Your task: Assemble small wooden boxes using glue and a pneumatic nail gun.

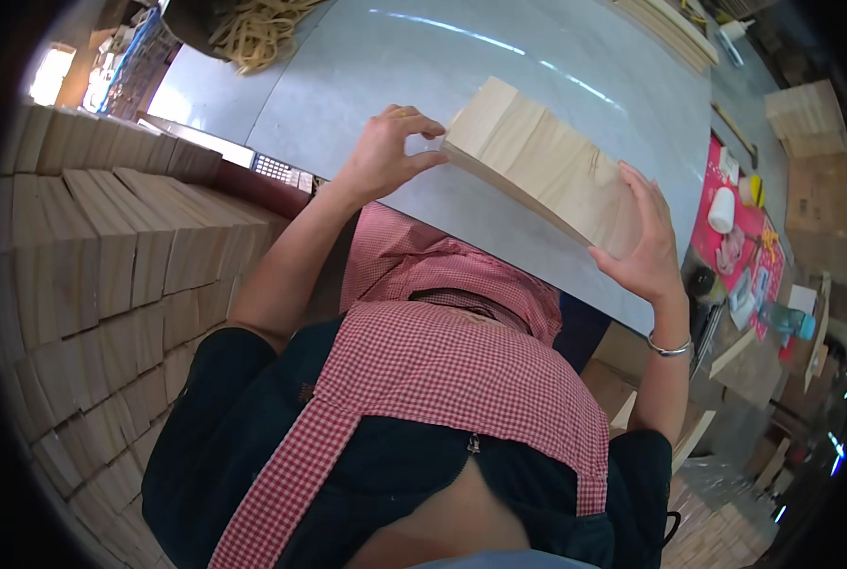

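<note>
Both my hands hold a pale wooden block [547, 156], long and rectangular with visible grain, over the grey tabletop. My left hand [386, 152] pinches its left end between thumb and fingertips near the corner. My right hand [646, 237] is wrapped round the right end, fingers along the far side and thumb on the near edge. The block lies at a slant, its left end farther from me than its right. I cannot tell whether its underside touches the grey table [348, 85].
Stacked wooden blocks [63, 237] rise at my left. A container of tan bands [262, 28] stands at the far left of the table. Long wooden strips [665, 28] lie at the far right. At right are a hammer [735, 133], a white bottle [721, 210] and a plastic bottle [786, 321].
</note>
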### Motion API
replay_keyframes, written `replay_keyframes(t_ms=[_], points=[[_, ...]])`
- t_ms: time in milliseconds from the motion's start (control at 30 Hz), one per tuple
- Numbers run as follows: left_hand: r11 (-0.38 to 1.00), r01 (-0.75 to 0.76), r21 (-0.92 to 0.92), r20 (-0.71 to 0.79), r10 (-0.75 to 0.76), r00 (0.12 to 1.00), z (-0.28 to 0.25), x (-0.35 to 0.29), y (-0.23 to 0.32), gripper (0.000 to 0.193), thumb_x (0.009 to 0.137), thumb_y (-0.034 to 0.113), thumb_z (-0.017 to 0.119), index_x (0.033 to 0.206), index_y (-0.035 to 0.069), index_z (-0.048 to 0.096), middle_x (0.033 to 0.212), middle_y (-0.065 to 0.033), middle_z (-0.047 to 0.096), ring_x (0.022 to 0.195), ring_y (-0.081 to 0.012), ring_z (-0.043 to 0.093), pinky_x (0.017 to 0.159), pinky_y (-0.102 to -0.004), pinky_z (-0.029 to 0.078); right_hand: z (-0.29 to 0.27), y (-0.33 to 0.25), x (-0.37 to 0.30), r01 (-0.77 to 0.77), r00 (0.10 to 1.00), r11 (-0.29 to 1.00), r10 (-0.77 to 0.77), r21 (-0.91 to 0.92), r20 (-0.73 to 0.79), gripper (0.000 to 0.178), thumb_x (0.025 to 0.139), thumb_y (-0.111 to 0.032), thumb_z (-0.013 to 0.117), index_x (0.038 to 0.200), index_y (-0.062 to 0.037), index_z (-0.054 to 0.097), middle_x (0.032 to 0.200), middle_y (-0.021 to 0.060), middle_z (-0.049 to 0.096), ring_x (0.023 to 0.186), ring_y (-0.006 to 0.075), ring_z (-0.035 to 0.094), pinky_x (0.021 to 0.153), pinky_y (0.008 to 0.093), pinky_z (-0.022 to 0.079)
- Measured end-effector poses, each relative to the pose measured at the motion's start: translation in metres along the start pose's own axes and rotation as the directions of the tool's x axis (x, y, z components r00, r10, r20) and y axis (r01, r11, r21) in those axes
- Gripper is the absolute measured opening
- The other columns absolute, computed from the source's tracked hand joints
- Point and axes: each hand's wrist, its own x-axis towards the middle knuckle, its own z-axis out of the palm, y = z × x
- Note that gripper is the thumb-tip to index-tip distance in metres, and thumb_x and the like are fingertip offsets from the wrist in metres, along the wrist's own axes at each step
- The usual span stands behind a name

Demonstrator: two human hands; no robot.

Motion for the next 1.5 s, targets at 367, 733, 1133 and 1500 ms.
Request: replay_keyframes(t_ms=[367,733,1133,1500], points=[[0.992,0.034,0.124,-0.023,-0.031,0.999,0.007,0.003,0.006,0.022,0.079,0.017,0.079,0.099,0.006,0.079,0.094,-0.0047,0.073,0.09,-0.0207,0.064,0.087,-0.0343,0.049,0.011,0.013,0.014,-0.029,0.987,0.996,0.042,-0.086,0.153,0.095,0.063,-0.015,0.081,0.148,-0.0052,0.042,0.149,0.0116,0.052,0.137,0.0286,0.049,0.125,0.046,0.025],[0.914,-0.099,0.394,0.014,0.102,0.995,0.006,0.004,0.017,0.022,0.088,0.023,0.074,0.099,0.005,0.079,0.093,-0.0039,0.071,0.089,-0.0191,0.062,0.099,-0.0374,0.042,0.019,0.019,0.013,-0.017,0.982,0.987,0.046,-0.16,0.183,0.093,0.066,-0.016,0.082,0.149,-0.0057,0.043,0.152,0.0112,0.049,0.14,0.0255,0.047,0.125,0.0445,0.025],[0.881,-0.18,0.438,0.0,0.2,0.98,0.01,0.005,0.016,0.017,0.086,0.021,0.075,0.095,0.008,0.08,0.091,-0.0014,0.071,0.089,-0.0198,0.063,0.094,-0.0362,0.045,0.031,0.016,0.001,-0.012,0.993,0.97,0.04,-0.242,0.111,0.082,0.074,-0.019,0.08,0.146,-0.0033,0.045,0.148,0.0127,0.051,0.137,0.0287,0.048,0.122,0.0438,0.03],[0.879,-0.199,0.433,0.012,0.215,0.977,0.009,0.007,0.01,0.017,0.084,0.017,0.076,0.094,0.004,0.078,0.09,-0.0034,0.071,0.087,-0.0226,0.063,0.092,-0.0366,0.045,0.046,0.005,-0.091,-0.457,0.783,0.885,0.449,0.091,-0.431,0.017,0.085,-0.005,0.072,0.102,-0.0027,0.07,0.09,0.0068,0.065,0.073,0.0218,0.06,0.068,0.0325,0.049]])
